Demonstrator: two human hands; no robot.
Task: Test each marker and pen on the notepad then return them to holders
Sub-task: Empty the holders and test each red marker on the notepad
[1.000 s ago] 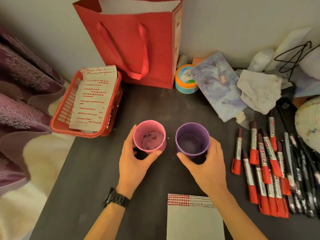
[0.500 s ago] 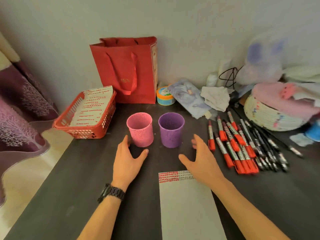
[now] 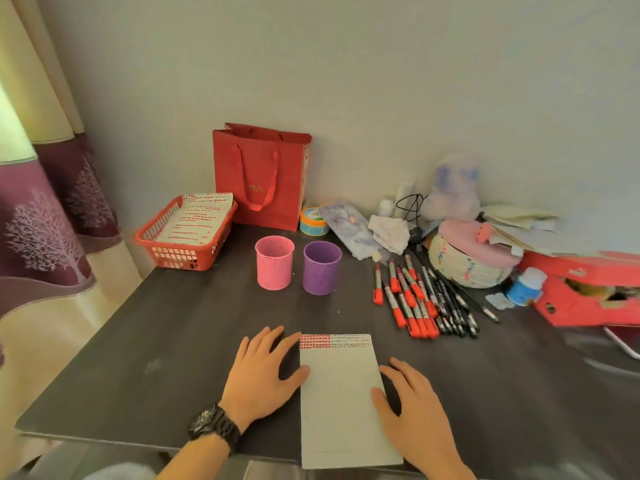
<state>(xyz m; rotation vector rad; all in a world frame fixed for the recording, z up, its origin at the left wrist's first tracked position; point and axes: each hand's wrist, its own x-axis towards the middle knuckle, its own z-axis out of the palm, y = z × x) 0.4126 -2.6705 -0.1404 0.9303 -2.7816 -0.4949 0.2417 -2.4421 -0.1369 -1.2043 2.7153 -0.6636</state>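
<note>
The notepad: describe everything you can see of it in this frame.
The notepad is a pale grey-white paper rectangle lying flat, lengthwise away from the person, on the dark table, with its near end at the table's front edge. A band of small red test marks runs along its far end, denser at the left; the rest is blank. The left hand and the right hand flank it, fingers straight, thumbs at its side edges.

A plain pale grey wall (image 3: 381,81) fills the view from 10 to 2 o'clock. Below it spreads a dark grey matte table (image 3: 173,323). At 9 o'clock hangs a cream-and-purple curtain (image 3: 41,230) printed with white trees, warmly backlit.
</note>
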